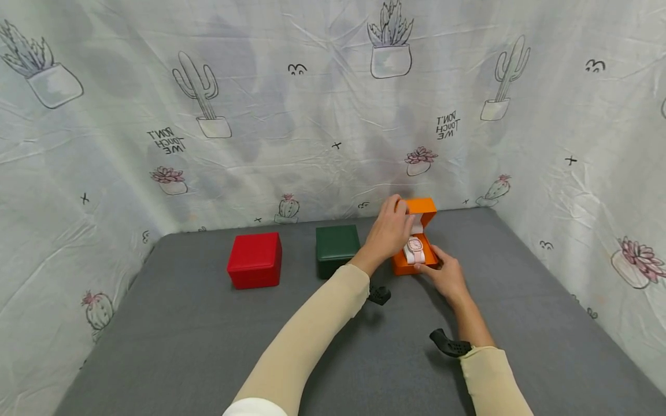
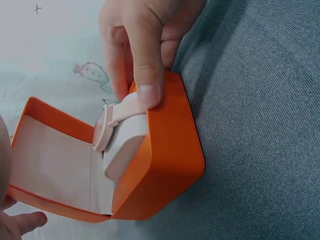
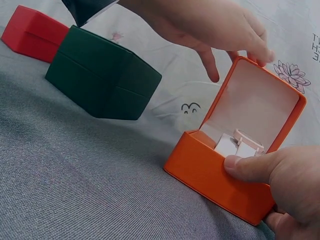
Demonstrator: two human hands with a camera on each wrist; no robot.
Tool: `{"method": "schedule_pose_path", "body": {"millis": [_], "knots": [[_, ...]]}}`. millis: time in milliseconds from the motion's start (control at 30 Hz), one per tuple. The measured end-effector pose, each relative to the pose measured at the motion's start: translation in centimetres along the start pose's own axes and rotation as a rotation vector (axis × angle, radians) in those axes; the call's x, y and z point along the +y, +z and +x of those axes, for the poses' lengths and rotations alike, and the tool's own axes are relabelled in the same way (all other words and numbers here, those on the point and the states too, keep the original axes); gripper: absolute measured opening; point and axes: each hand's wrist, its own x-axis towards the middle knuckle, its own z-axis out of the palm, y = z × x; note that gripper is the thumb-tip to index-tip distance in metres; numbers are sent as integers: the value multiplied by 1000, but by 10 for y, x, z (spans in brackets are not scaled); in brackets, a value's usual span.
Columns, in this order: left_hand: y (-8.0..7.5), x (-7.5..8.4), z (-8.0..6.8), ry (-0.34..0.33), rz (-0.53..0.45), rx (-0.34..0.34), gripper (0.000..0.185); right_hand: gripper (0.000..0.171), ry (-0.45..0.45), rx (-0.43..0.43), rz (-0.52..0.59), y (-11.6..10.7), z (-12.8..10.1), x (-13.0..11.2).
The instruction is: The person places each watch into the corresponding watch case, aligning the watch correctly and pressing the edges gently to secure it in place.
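An orange watch box (image 1: 398, 266) stands at the back right with its lid (image 3: 265, 95) raised. Inside, a pink watch (image 1: 415, 245) is wrapped round a white cushion (image 2: 125, 142). My left hand (image 1: 390, 228) reaches over the lid, its fingertips touching the upper edge; in the right wrist view its thumb hangs apart from the lid. With the thumb at the front wall and the other fingers round the side, my right hand (image 1: 446, 276) grips the box's base. The thumb (image 2: 148, 92) overlaps the strap's lower end in the left wrist view.
A dark green box (image 1: 335, 245) sits left of the orange one, partly behind the left forearm. Farther left is a closed red box (image 1: 255, 260). The grey tabletop (image 1: 198, 346) ends at a white curtain (image 1: 333, 104) with cactus drawings. Black straps are on both wrists.
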Motion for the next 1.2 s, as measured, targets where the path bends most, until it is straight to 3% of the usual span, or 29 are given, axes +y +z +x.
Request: {"method": "schedule_pose_path", "body": {"millis": [200,333,533,733,1033,1200], "knots": [[-4,3,-1,-38,-110,17,13,78,1,-1,8,0,0,1],[-7,3,-2,-77,-212,14,22,78,3,-4,22,1,-1,2],[-7,2,-3,-147,-277,-69,29,79,9,-7,29,0,-2,3],[-1,0,-6,-213,-417,-148,31,80,21,-17,27,0,-4,4],[0,1,-9,-191,-359,-146,40,80,-3,-12,29,-3,-5,5],[3,3,-14,-133,-335,-139,37,80,-7,-23,37,-6,-7,6]]}}
